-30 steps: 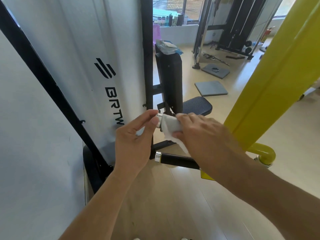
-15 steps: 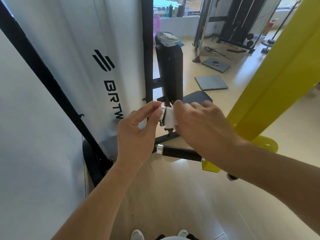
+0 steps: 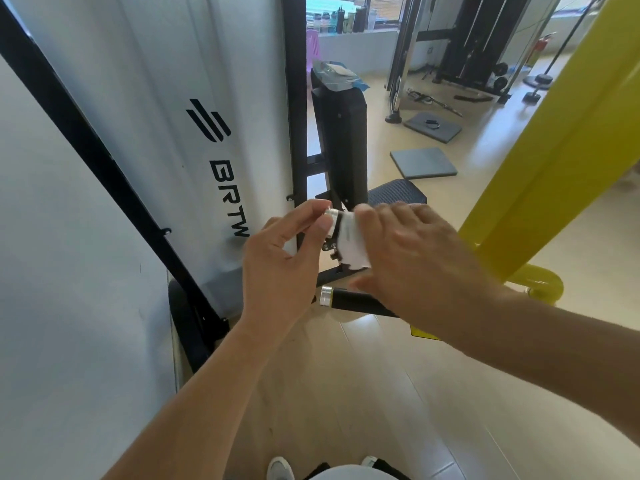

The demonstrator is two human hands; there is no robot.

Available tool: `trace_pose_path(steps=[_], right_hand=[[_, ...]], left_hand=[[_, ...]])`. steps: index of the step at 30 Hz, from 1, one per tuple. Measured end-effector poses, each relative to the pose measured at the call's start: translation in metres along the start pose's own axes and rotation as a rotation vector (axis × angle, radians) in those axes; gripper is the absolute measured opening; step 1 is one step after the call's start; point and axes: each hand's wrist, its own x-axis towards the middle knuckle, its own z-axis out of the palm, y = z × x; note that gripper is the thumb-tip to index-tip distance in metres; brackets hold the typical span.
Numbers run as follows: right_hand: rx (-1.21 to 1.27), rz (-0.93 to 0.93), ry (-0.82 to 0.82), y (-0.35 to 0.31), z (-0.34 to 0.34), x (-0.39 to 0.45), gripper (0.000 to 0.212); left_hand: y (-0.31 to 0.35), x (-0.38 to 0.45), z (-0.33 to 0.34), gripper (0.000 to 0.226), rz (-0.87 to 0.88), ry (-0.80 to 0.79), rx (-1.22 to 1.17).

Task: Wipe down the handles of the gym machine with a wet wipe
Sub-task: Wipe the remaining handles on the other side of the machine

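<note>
Your left hand (image 3: 280, 261) pinches the upper handle's silver cap (image 3: 330, 213), steadying it, while your right hand (image 3: 412, 258) wraps the wet wipe (image 3: 349, 242) around the handle beside that cap.

Gym; cable machine (image 3: 474, 46), floor mats (image 3: 422, 162)

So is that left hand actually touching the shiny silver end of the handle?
Touching. The head view shows the left hand with thumb and fingertips pinching the silver cap, no gap between them, while the right hand holds the white wipe beside it.
</note>
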Motion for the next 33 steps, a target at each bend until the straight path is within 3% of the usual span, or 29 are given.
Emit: trace_pose_path(steps=[2, 4, 7, 8, 10, 13, 17, 19, 22, 24, 25, 29, 31, 33], right_hand=[[-0.032, 0.028, -0.096, 0.009, -0.012, -0.014, 0.095], [0.033, 0.033, -0.101, 0.011, -0.017, -0.011, 0.096], [0.326, 0.016, 0.003, -0.001, -0.002, 0.013, 0.057], [0.335, 0.005, 0.105, -0.007, 0.004, 0.017, 0.044], [0.182, 0.001, 0.215, -0.008, 0.010, 0.017, 0.035], [-0.099, 0.047, -0.047, 0.005, -0.002, -0.008, 0.032], [-0.419, 0.095, -0.125, 0.018, -0.005, -0.023, 0.034], [-0.311, 0.073, -0.014, 0.014, 0.003, -0.007, 0.039], [-0.091, -0.037, 0.327, -0.005, 0.007, 0.020, 0.025], [-0.003, -0.087, 0.435, -0.013, 0.010, 0.029, 0.021], [-0.031, -0.088, 0.375, -0.013, 0.008, 0.027, 0.020], [-0.372, 0.114, -0.130, 0.012, -0.001, -0.012, 0.035], [-0.548, 0.149, -0.160, 0.021, -0.004, -0.025, 0.035], [-0.541, 0.157, -0.109, 0.020, 0.001, -0.021, 0.036]], left_hand=[[0.000, 0.000, -0.001, 0.020, -0.011, 0.008, 0.004], [0.001, 0.000, -0.001, 0.019, -0.008, 0.017, 0.012], [0.003, -0.001, -0.002, 0.020, -0.006, 0.031, -0.017], [0.004, -0.001, -0.002, 0.021, -0.010, 0.037, -0.022], [0.003, -0.001, -0.004, 0.021, -0.014, 0.040, -0.014], [0.000, 0.001, -0.005, 0.018, 0.020, 0.040, 0.030], [-0.002, 0.001, -0.002, 0.019, 0.050, 0.042, 0.090], [-0.001, 0.001, 0.000, 0.023, 0.041, 0.033, 0.080], [-0.001, 0.003, -0.002, 0.021, 0.036, 0.003, 0.053], [-0.002, 0.003, -0.005, 0.022, 0.013, -0.014, 0.046], [-0.002, 0.003, -0.006, 0.022, 0.000, -0.011, 0.037], [-0.001, 0.004, -0.004, 0.026, -0.003, 0.016, 0.063], [-0.001, 0.006, -0.003, 0.026, -0.012, 0.005, 0.082], [0.001, 0.005, -0.002, 0.026, -0.030, 0.007, 0.074]])
